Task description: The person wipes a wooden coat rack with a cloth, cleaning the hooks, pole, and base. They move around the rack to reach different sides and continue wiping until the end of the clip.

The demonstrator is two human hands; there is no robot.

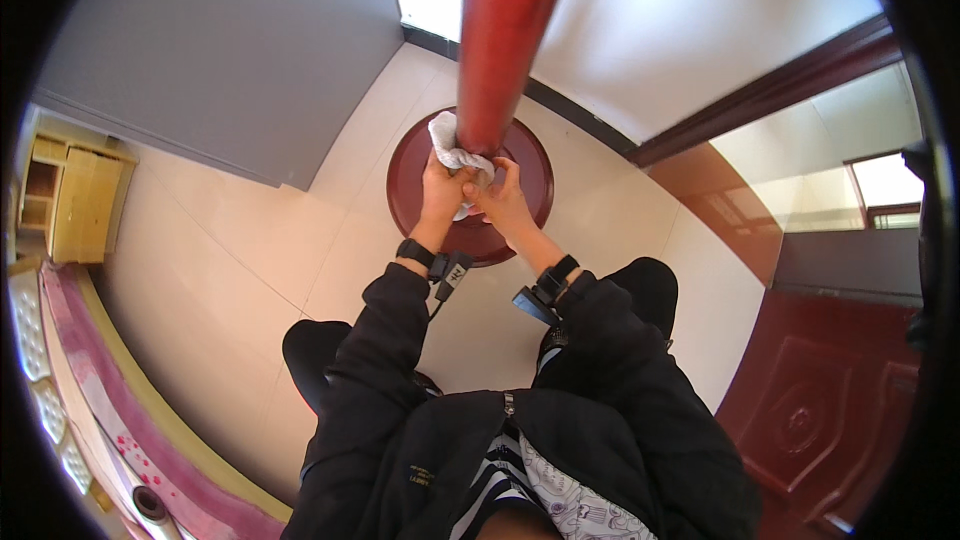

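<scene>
A dark red pole point(495, 50) rises from a round dark red base point(415, 185) on the floor in front of me. A white cloth point(447, 140) is wrapped partly round the pole's lower end. My left hand point(443, 188) grips the cloth at the left side, its fingers curled into it. Close beside it, my right hand point(505, 202) holds the cloth too, with thumb and fingers bent near the pole's foot. Where the hands meet, part of the cloth and some fingertips are hidden. Each wrist carries a black strap with a small device.
A grey panel point(230, 50) stands at the far left. A wooden cabinet point(85, 200) and a bed edge with a pink cover point(120, 370) lie along the left. To the right are a dark red carved door point(810, 410) and a wall with dark red trim point(770, 105).
</scene>
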